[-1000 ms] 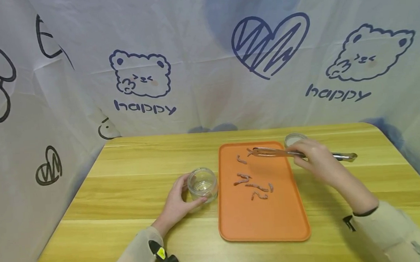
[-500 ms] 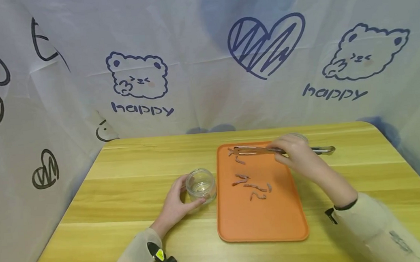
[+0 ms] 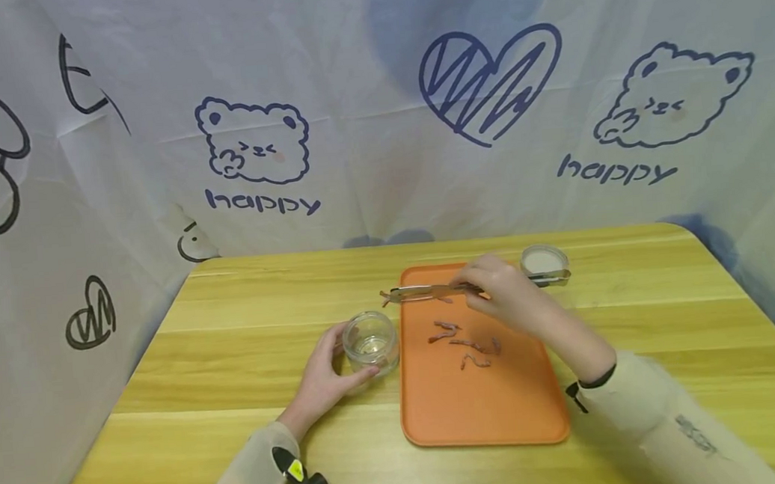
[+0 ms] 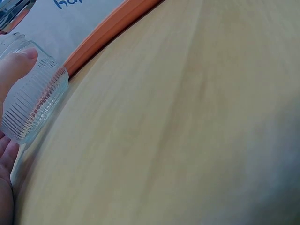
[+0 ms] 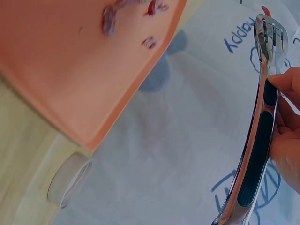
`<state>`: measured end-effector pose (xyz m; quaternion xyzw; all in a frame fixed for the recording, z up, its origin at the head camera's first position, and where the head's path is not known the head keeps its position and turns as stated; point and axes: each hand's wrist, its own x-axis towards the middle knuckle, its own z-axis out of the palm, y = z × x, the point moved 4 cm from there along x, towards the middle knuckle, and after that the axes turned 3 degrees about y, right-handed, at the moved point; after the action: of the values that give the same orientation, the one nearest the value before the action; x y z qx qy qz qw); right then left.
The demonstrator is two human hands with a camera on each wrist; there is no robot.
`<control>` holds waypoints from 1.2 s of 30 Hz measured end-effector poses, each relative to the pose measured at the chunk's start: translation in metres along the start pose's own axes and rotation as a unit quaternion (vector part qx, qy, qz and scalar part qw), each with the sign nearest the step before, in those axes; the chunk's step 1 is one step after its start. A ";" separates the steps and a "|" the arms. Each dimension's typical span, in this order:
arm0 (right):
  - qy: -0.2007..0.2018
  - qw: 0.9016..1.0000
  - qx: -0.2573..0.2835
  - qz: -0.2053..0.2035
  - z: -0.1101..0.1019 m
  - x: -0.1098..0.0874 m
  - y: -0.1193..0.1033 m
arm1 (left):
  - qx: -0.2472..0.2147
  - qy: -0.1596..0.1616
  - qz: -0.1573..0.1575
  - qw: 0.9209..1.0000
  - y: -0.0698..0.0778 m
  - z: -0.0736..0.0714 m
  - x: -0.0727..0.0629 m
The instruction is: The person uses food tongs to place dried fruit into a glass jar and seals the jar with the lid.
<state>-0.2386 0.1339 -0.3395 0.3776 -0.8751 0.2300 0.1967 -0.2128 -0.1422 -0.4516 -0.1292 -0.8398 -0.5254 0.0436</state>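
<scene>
A clear glass jar (image 3: 370, 341) stands on the table, left of an orange tray (image 3: 484, 419). My left hand (image 3: 323, 378) grips the jar, its thumb on the near side; ribbed glass walls show in the left wrist view. In my right hand (image 3: 507, 293) are metal tongs (image 5: 255, 159) with dark grip panels, held above the tray's far end. At the tips of the tongs hangs a small reddish-brown strip (image 3: 385, 298), just past the tray's left edge and behind the jar. Several similar thin, curled strips (image 3: 473, 345) lie on the tray.
A round, shallow lid-like piece (image 3: 542, 257) lies at the tray's far right corner, partly behind the tongs' handle end. Beyond the wooden table (image 3: 256, 296) hangs a white printed cloth (image 3: 367, 146), with more cloth along both sides.
My right hand has moved left with the tongs, carrying the strip from above the tray past its left edge. The round lid-like piece is now more exposed. My left hand stays on the jar.
</scene>
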 end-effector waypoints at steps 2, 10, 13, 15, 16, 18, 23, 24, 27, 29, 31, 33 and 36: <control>-0.004 1.000 0.006 -0.005 0.004 0.002 -0.004 | -0.003 0.001 0.000 1.000 -0.013 0.002 0.003; -0.015 0.999 0.026 -0.028 0.019 0.009 -0.019 | -0.008 0.006 0.013 1.000 -0.027 0.004 0.005; -0.023 0.999 0.030 -0.031 0.023 0.010 -0.022 | -0.009 0.006 0.019 1.000 -0.026 0.004 0.005; -0.031 0.999 0.031 -0.030 0.026 0.010 -0.023 | -0.010 0.006 0.020 1.000 -0.026 0.004 0.004; -0.035 0.998 0.032 -0.029 0.027 0.010 -0.024 | -0.010 0.007 0.019 1.000 -0.026 0.004 0.004; -0.043 0.998 0.033 -0.025 0.030 0.010 -0.025 | -0.009 0.007 0.018 1.000 -0.026 0.003 0.004; -0.058 0.997 0.037 -0.019 0.033 0.009 -0.027 | -0.006 0.007 0.017 1.000 -0.027 0.003 0.004; -0.059 0.997 0.038 -0.020 0.033 0.010 -0.027 | -0.006 0.007 0.018 1.000 -0.027 0.003 0.004; -0.064 0.997 0.037 -0.022 0.034 0.010 -0.028 | -0.005 0.007 0.015 1.000 -0.028 0.003 0.004; -0.069 0.997 0.035 -0.022 0.034 0.011 -0.029 | -0.004 0.007 0.011 1.000 -0.027 0.003 0.004; -0.077 0.996 0.034 -0.019 0.034 0.012 -0.030 | -0.002 0.007 0.005 1.000 -0.027 0.003 0.004; -0.084 0.996 0.031 -0.014 0.034 0.012 -0.030 | -0.004 0.007 0.004 1.000 -0.027 0.003 0.004; -0.090 0.995 0.031 -0.009 0.033 0.012 -0.031 | -0.008 0.007 0.007 1.000 -0.026 0.003 0.004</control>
<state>-0.2290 0.0897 -0.3525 0.4102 -0.8784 0.2204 0.1078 -0.2233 -0.1497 -0.4743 -0.1320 -0.8344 -0.5325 0.0524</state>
